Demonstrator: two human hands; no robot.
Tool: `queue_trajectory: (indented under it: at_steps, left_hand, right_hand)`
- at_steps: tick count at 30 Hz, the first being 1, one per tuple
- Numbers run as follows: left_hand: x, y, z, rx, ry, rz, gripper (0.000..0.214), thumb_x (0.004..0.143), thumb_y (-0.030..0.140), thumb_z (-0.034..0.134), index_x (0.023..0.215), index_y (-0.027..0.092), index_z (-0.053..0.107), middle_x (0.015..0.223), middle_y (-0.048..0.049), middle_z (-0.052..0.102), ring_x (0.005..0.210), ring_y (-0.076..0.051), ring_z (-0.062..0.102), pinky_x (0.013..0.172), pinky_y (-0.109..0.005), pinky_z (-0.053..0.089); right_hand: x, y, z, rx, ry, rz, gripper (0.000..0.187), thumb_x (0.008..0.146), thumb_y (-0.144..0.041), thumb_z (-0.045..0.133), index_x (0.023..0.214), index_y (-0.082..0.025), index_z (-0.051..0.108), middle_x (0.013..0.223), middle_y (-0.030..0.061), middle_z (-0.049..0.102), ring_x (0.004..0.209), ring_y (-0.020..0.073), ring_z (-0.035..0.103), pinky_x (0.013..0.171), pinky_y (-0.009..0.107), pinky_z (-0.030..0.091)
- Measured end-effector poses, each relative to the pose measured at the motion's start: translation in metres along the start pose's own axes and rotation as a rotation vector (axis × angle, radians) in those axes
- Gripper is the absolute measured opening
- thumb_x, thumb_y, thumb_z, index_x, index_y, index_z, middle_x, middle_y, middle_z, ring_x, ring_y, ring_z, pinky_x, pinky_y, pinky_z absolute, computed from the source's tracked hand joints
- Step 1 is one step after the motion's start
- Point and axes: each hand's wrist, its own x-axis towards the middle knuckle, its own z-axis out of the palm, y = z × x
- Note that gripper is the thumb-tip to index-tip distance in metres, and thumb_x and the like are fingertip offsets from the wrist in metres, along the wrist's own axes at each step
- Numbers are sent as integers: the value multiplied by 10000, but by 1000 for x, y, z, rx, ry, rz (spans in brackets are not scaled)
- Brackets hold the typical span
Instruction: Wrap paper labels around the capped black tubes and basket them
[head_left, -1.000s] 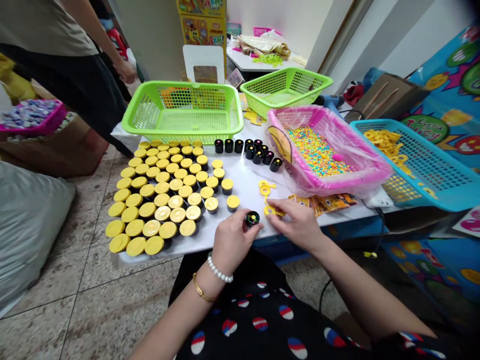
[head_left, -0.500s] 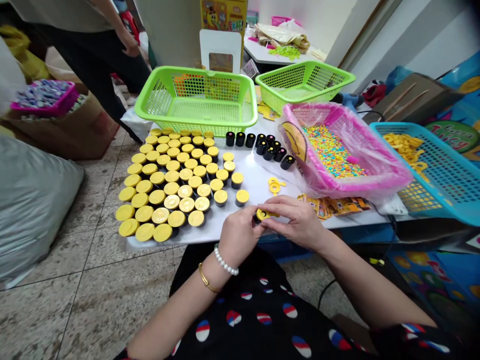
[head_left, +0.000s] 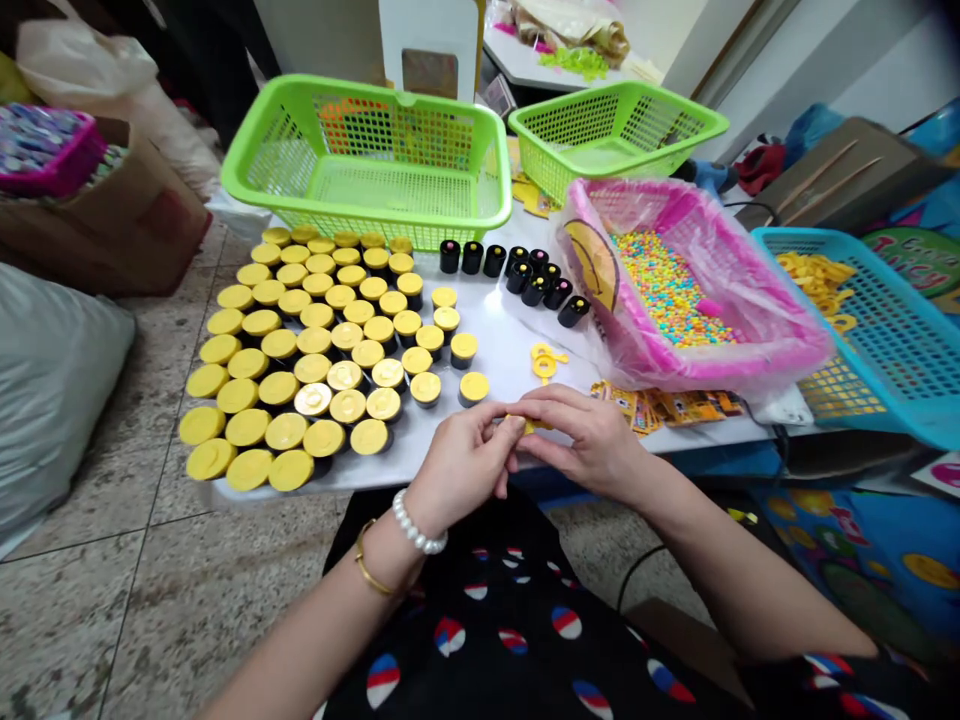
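Note:
At the table's front edge, my left hand [head_left: 476, 445] and my right hand [head_left: 581, 440] meet, fingers closed around a small yellow plastic piece [head_left: 534, 426]. Fingers cover most of it; whether a black cup sits under it, I cannot tell. Just beyond my fingertips lie flat yellow ring pieces with tabs [head_left: 544, 361]. Left of my hands stand many small black cups with round yellow lids [head_left: 312, 399], in packed rows. Farther back is a group of open black cups [head_left: 534, 290], with pink or yellow bits showing at their tops.
Two green baskets [head_left: 375, 225] stand behind the cups. A plastic-lined pink basket [head_left: 757, 365] holds colourful beads or candies. Printed packets [head_left: 679, 408] lie before it. At right, a blue basket [head_left: 911, 365] contains yellow pieces. White table [head_left: 420, 455] beneath; bags [head_left: 60, 390] on the left floor.
The view has dipped and come nearer the table. My left thumb now lies over the yellow piece, hiding more of it; a black part showed under it before. The person at upper left is mostly out of view.

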Motion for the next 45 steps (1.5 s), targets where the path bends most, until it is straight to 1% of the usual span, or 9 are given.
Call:
queue_trajectory:
  at_steps: [8,14,17,21,29,33,36,41,45]
  left_hand:
    - [2,-5,7,-58,47,-26,294,950,376,508,1098,157,636,599,38,586,374,-75,561,315,-129,390]
    - [1,-9,4,-79,-1,-32,370,932,422,533,1152,133,607,658,-12,635,507,-153,679,365,-178,475]
    - [-1,-11,6,30,22,22,346,886,336,605,1188,167,614,696,-18,663,583,-175,708,408,-192,498]
    - [-3,-13,13,205,102,92,262,868,191,576,1118,210,655,648,20,646,512,-142,652,442,-202,486]
    - [0,-15,18,533,242,288,209,851,102,572,998,198,685,762,-22,716,662,-161,655,631,-248,475]
    - [-1,-16,13,491,189,221,351,827,119,561,1167,160,633,677,7,668,579,-152,630,557,-236,456]
    - [-11,-15,6,354,172,120,585,831,162,546,1405,114,439,696,21,662,526,-138,623,496,-220,453]
    - [-27,-13,-4,253,249,24,549,878,397,572,1345,121,490,691,12,661,449,-123,581,419,-211,410]
    - [-29,-14,-7,175,280,11,642,880,464,576,1401,134,398,650,36,631,403,-118,536,395,-211,381]
  right_hand:
    - [-8,-6,12,84,54,114,287,952,-255,563,1226,-219,641,1061,99,648,996,213,641,863,351,563]
    - [-21,7,4,624,134,471,453,925,-341,605,1357,-215,556,1043,75,672,702,131,678,673,304,591]
    - [-26,12,-5,792,99,596,317,901,-356,639,1155,-176,694,858,45,717,679,140,700,715,319,592]
    - [-16,12,-4,937,53,690,275,783,-366,764,943,-150,704,668,4,688,552,126,653,569,265,558]
    - [9,2,11,597,-127,654,259,845,-389,667,952,-180,557,599,-88,514,471,57,452,409,151,309]
    - [1,-5,19,695,-132,749,329,895,-498,562,1051,-221,479,493,-124,510,330,88,457,316,158,321]
    - [5,-9,33,808,-20,811,380,857,-557,583,1020,-228,481,497,-112,548,333,133,554,276,177,375]
    - [37,-14,60,843,152,787,368,843,-563,594,967,-230,501,554,-82,601,391,149,624,311,197,444]
    - [52,-17,63,819,137,736,364,870,-528,582,1077,-243,492,634,-56,649,508,182,695,372,215,477]
